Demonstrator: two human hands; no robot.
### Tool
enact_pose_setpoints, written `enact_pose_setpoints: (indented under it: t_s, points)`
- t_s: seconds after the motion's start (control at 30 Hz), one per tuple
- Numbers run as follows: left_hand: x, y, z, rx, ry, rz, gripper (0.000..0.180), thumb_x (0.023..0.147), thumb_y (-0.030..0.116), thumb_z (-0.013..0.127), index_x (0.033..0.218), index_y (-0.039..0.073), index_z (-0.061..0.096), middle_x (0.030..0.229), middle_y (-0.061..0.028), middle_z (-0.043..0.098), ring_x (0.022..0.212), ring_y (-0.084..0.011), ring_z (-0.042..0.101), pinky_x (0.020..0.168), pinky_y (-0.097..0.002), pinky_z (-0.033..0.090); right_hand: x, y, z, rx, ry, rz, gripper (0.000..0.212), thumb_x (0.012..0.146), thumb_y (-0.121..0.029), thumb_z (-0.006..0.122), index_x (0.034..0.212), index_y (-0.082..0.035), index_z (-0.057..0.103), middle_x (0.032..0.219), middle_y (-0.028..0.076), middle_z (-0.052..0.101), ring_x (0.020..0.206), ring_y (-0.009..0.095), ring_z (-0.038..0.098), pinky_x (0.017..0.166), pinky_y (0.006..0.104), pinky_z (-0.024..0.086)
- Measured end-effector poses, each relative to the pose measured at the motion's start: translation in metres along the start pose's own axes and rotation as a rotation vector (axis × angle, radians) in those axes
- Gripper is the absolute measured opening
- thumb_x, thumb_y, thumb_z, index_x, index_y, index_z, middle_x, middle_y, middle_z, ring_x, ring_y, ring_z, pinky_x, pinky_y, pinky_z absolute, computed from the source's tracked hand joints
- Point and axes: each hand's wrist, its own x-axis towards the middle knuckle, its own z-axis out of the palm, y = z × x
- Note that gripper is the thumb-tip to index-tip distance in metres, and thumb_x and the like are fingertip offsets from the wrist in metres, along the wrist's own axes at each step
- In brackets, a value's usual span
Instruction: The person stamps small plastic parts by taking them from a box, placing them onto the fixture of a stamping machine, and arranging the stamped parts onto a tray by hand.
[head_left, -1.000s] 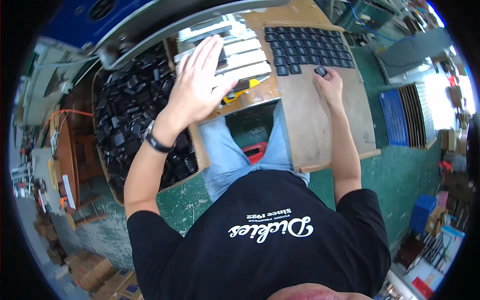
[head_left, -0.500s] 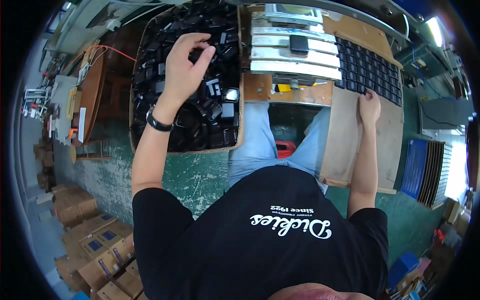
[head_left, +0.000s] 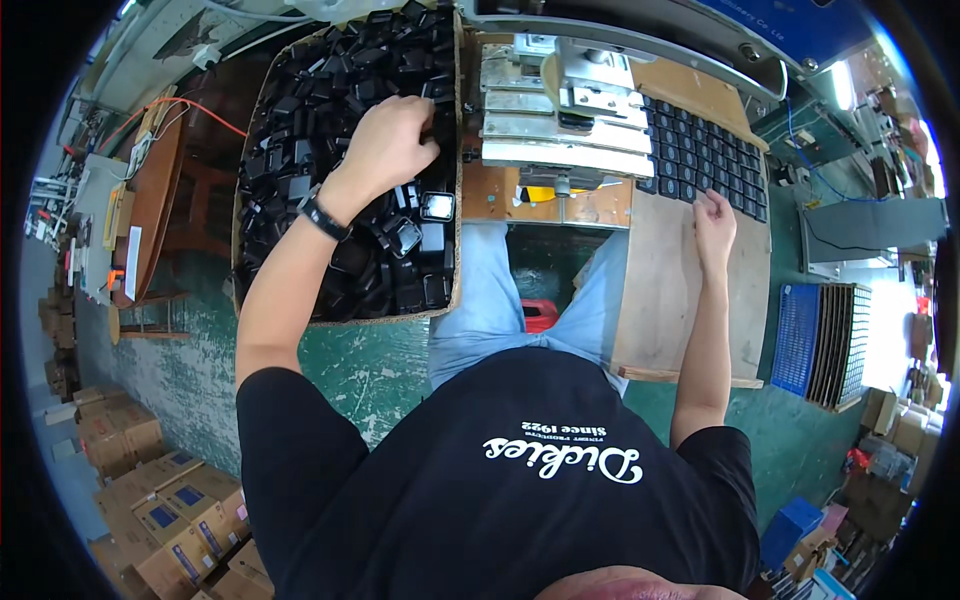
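My left hand, a dark band on its wrist, reaches into a cardboard box heaped with small black plastic parts. Its fingers are curled down among the parts; whatever they grip is hidden. On the right, my right hand hovers at the near edge of neat rows of black parts on a brown board. Its fingers are loosely bent and apart, with nothing visible in them. Between the hands, a metal press head stands low over a dark part on a slotted metal bed.
A metal bar crosses behind the press bed. A yellow-and-black item lies under the bed. Cardboard cartons stack on the floor at left; blue crates stand at right. A side table is at far left.
My left hand has closed its fingers down into the parts. My right hand has drawn off the end part of the row. The press head has come over the dark part. The view has shifted.
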Motion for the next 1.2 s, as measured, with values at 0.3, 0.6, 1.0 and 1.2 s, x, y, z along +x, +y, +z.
enact_pose_setpoints:
  t_s: [0.3, 0.6, 1.0, 1.2]
  points:
    - [-0.031, 0.026, -0.034, -0.816, 0.202, -0.169, 0.025, 0.099, 0.001, 0.066, 0.123, 0.000, 0.071, 0.100, -0.0077, 0.072, 0.087, -0.0151, 0.065, 0.081, -0.0259, 0.052, -0.034, -0.191, 0.029, 0.474, -0.323, -0.416, 0.035, 0.100, -0.004, 0.072, 0.135, -0.001, 0.072, 0.091, 0.001, 0.067, 0.074, 0.008, 0.057, 0.065, 0.0178, 0.046]
    - [-0.005, 0.059, -0.031, -1.047, 0.083, 0.017, 0.036, 0.105, 0.000, 0.062, 0.140, 0.002, 0.073, 0.119, -0.0043, 0.071, 0.091, -0.0100, 0.059, 0.082, -0.0221, 0.049, -0.021, -0.242, 0.065, -0.018, -0.638, -0.618, 0.049, 0.091, -0.016, 0.086, 0.135, -0.002, 0.073, 0.092, 0.006, 0.071, 0.079, 0.011, 0.065, 0.070, 0.0249, 0.056]
    - [0.076, 0.114, 0.006, -0.511, 0.120, 0.179, 0.026, 0.109, 0.017, 0.064, 0.122, 0.003, 0.081, 0.110, -0.0082, 0.069, 0.083, -0.0161, 0.059, 0.076, -0.0281, 0.047, -0.006, -0.060, 0.014, 0.549, 0.056, -0.036, 0.055, 0.091, -0.008, 0.087, 0.141, 0.005, 0.067, 0.114, 0.013, 0.079, 0.099, 0.017, 0.073, 0.088, 0.0256, 0.059]
    - [0.035, 0.120, 0.039, 0.090, 0.398, 0.447, 0.053, 0.112, 0.037, 0.057, 0.153, 0.004, 0.060, 0.160, -0.0179, 0.056, 0.148, -0.0364, 0.051, 0.116, -0.0519, 0.042, 0.022, 0.056, -0.047, -0.262, 0.081, 0.172, 0.048, 0.086, -0.026, 0.085, 0.122, 0.005, 0.077, 0.084, 0.007, 0.073, 0.073, 0.018, 0.063, 0.068, 0.0300, 0.053]
